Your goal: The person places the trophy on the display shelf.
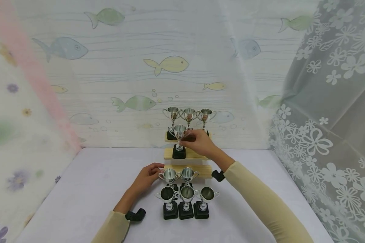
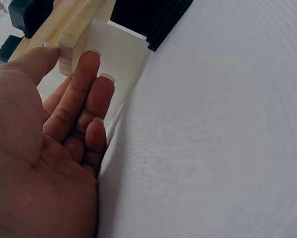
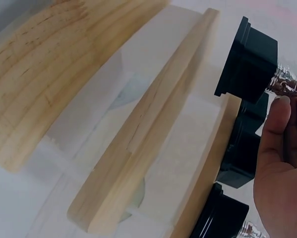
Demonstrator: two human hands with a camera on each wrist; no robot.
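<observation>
My right hand (image 1: 199, 141) pinches a small silver trophy cup (image 1: 179, 131) by its stem, below the bowl. Its black base (image 3: 252, 59) hangs free of the boards in the right wrist view. Behind it is a three-tier display stand with pale wooden boards and white side supports. Three similar trophies (image 1: 189, 114) stand in a row on the top board (image 1: 166, 139). At the left end of the bottom board (image 1: 200, 170), my left hand (image 1: 146, 177) grips the wood between thumb and fingers, seen in the left wrist view (image 2: 69, 119).
Several more silver trophies (image 1: 186, 195) with black bases stand in two rows on the white table (image 1: 100, 175), close in front of the stand. A fish-print curtain (image 1: 124, 67) hangs behind, with a lacy floral curtain (image 1: 337, 135) on the right.
</observation>
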